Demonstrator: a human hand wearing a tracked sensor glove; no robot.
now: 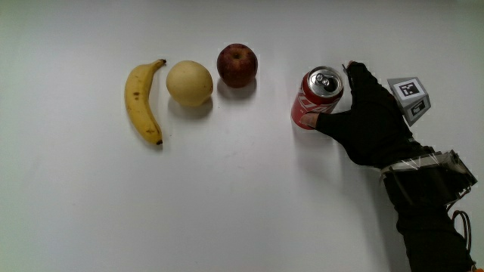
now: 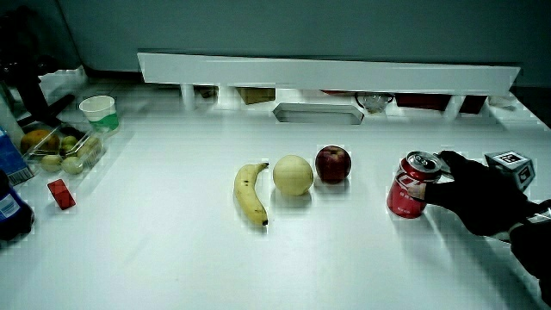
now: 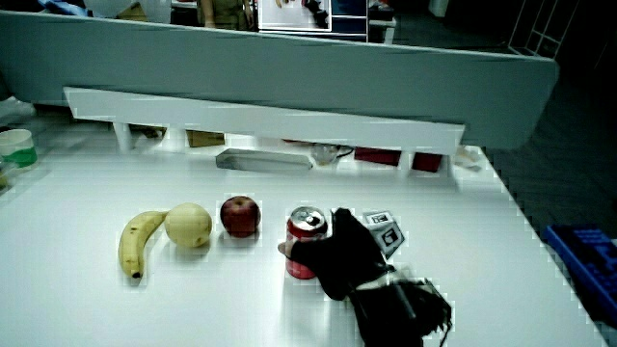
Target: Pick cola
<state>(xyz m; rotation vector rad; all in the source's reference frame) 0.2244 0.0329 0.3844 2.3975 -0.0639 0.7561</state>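
Note:
A red cola can with a silver lid stands upright on the white table, beside a red apple. The gloved hand is against the can, thumb and fingers wrapped around its body. The patterned cube sits on the back of the hand. Both side views show the can standing on the table with the hand closed around it.
In a row with the apple lie a pale round fruit and a banana. In a side view, a cup, a fruit tray and a small red item sit near the table's edge. A low partition runs along the table.

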